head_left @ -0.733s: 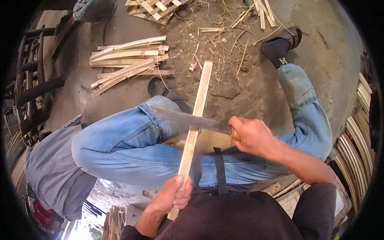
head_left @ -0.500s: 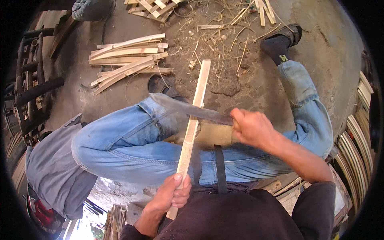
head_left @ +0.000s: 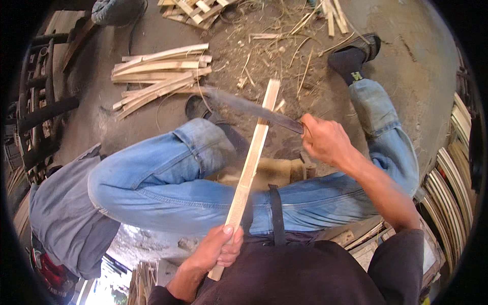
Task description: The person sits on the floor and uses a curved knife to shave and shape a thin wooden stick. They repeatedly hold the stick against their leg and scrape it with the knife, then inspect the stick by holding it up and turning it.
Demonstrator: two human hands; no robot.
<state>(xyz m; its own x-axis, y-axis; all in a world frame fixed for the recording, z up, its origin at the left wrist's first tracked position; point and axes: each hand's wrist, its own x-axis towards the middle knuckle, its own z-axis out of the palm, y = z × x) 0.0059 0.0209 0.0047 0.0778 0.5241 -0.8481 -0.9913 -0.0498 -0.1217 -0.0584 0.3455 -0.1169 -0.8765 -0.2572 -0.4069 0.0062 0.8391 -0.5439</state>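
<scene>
A pale, flat bamboo strip (head_left: 247, 175) slants from my waist out past my knee. Around its near end my left hand (head_left: 219, 247) is closed, thumb on top, with a short stub sticking out below. My right hand (head_left: 328, 140) grips the handle of a long knife (head_left: 272, 114), the handle itself hidden by my fingers. The blade lies across the strip near its far end and points left, blurred toward its tip. Beneath the strip, a tan pad or block (head_left: 272, 172) rests against my leg.
Split strips (head_left: 157, 76) lie in a pile on the floor at left, with another stack (head_left: 195, 11) at the top. Shavings (head_left: 277, 48) litter the ground ahead. A dark rack (head_left: 38, 101) stands far left; bundled strips (head_left: 447, 188) line the right. Grey cloth (head_left: 73, 213) hangs at left.
The knife and my right hand have moved away from me along the strip, toward its far end. A sliver now stands out beside the blade. My left hand keeps its grip.
</scene>
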